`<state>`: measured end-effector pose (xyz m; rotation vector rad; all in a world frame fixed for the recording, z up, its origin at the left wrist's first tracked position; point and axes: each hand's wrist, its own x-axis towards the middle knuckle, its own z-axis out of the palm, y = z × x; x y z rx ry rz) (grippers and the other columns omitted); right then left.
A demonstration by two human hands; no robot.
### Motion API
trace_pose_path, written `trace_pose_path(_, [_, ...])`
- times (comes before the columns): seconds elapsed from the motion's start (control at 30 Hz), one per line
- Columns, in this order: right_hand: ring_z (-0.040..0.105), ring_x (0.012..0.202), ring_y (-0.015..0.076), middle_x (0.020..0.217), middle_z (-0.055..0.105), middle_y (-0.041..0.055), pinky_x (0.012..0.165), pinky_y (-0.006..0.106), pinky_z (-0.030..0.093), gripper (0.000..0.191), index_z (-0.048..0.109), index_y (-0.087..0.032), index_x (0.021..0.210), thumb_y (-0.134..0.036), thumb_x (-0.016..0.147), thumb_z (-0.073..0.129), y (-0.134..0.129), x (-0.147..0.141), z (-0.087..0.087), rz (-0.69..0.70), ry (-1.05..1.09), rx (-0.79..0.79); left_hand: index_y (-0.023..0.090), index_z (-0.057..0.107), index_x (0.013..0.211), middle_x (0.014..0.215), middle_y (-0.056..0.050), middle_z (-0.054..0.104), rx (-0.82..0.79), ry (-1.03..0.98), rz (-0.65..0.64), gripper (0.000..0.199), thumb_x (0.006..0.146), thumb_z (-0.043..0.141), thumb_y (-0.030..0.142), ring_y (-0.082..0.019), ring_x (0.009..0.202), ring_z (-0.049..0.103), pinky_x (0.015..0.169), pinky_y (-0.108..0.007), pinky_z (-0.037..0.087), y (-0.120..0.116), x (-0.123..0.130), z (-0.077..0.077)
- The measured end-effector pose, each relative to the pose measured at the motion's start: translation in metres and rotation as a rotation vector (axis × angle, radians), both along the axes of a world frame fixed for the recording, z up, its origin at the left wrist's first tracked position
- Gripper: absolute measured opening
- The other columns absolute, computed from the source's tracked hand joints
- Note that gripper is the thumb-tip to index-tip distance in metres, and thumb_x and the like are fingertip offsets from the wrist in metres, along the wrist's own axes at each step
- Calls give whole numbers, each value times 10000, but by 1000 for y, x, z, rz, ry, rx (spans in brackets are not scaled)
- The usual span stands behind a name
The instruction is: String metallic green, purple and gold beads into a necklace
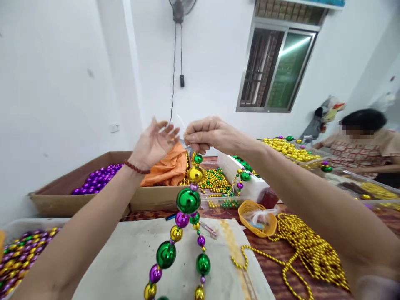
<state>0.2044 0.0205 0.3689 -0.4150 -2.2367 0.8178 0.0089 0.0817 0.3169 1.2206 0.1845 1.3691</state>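
Note:
A strand of shiny green, gold and purple beads (188,201) hangs in the middle, its two sides spreading apart lower down. My right hand (208,134) pinches the strand's top end, just above a small green bead. A thin pale thread end (180,121) sticks up beside those fingertips. My left hand (159,141), with a brown beaded bracelet (136,167) at the wrist, is raised just left of my right hand, fingers apart and palm showing, slightly blurred. Nothing shows in it. Below the strand lies a pale sheet (125,250) on the table.
Cardboard boxes (153,199) hold purple beads (100,179) and orange cloth (170,166). A yellow basket (242,216) and gold bead strands (309,246) lie right. Multicoloured beads (28,254) fill a left tray. A person (365,146) sits at the far right.

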Motion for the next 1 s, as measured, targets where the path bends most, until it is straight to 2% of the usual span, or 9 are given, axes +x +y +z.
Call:
trace_pose_path(0.1, [488, 473, 73, 558, 587, -34, 426, 193, 397, 186, 671, -159, 724, -232, 894, 695, -7, -3, 2, 25, 12, 11, 178, 688, 803, 808, -96, 736, -91, 241, -150, 179, 815, 757, 342, -211, 753, 699, 742, -351, 550, 18, 13, -28])
trace_pose_path(0.2, [488, 469, 74, 564, 586, -35, 427, 196, 401, 182, 685, -159, 750, -255, 904, 689, -10, -6, 4, 27, 27, 34, 201, 710, 805, 772, -86, 747, -35, 363, -321, 167, 797, 761, 359, -246, 763, 715, 754, -388, 550, 16, 40, -44])
trace_pose_path(0.3, [496, 467, 75, 564, 592, -30, 424, 194, 406, 187, 694, -157, 763, -277, 907, 689, -12, -4, 6, 40, 25, 60, 213, 722, 852, 764, -86, 757, 7, 374, -438, 243, 780, 749, 443, -307, 852, 732, 791, -435, 542, 1, 64, -51])
trace_pose_path(0.4, [489, 464, 71, 566, 606, -28, 413, 189, 393, 181, 695, -157, 764, -267, 907, 681, -13, 1, 7, 45, 3, 75, 203, 719, 951, 770, -95, 751, 2, 325, -509, 390, 788, 687, 557, -329, 864, 732, 787, -449, 536, -13, 75, -58])
trace_pose_path(0.53, [478, 459, 63, 549, 596, -40, 404, 174, 382, 177, 695, -160, 758, -231, 915, 653, -13, 12, 8, 36, -31, 81, 203, 702, 1014, 741, -73, 707, -65, 232, -603, 457, 832, 606, 611, -222, 625, 671, 655, -370, 528, -22, 75, -64])
trace_pose_path(0.63, [517, 485, 74, 575, 625, -20, 428, 182, 410, 177, 690, -158, 730, -207, 896, 655, -10, 20, 11, -56, -40, 94, 197, 700, 1016, 751, -66, 683, -83, 236, -639, 416, 842, 628, 568, -161, 543, 593, 550, -312, 478, -22, 68, -61])
trace_pose_path(0.8, [530, 500, 84, 561, 619, -7, 461, 193, 425, 246, 653, -149, 642, -136, 883, 609, -14, 24, 18, -266, -197, 110, 170, 716, 992, 849, -97, 707, 43, 368, -556, 388, 784, 758, 494, -187, 711, 648, 648, -326, 508, -20, 57, -44])
trace_pose_path(0.9, [506, 495, 70, 551, 593, -10, 464, 189, 393, 263, 616, -134, 602, -48, 850, 592, -20, 19, 23, -395, -340, 131, 156, 711, 972, 878, -71, 720, 103, 477, -348, 306, 739, 832, 314, -170, 782, 664, 739, -314, 504, -22, 60, -33])
trace_pose_path(1.0, [479, 488, 62, 544, 574, -10, 461, 196, 361, 275, 592, -128, 589, 6, 828, 572, -22, 13, 27, -490, -418, 175, 153, 669, 885, 820, -27, 702, 146, 444, -141, 270, 690, 852, 195, -153, 771, 661, 772, -308, 500, -28, 69, -25])
